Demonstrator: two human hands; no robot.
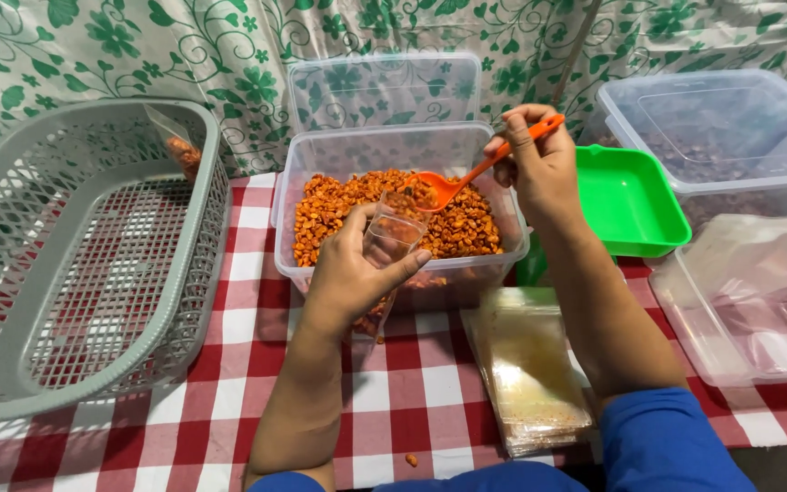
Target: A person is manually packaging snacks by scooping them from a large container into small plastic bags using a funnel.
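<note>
left hand fingers pinching clear bag | right hand – gripping orange spoon, seemingly loaded

Bare checked cloth lies open between grey basket and stacked clear bags

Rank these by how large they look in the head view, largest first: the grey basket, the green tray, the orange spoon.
1. grey basket, though it lies nearest the camera, which enlarges it.
2. green tray, partly hidden behind the right hand.
3. orange spoon, clearly smallest.
</note>
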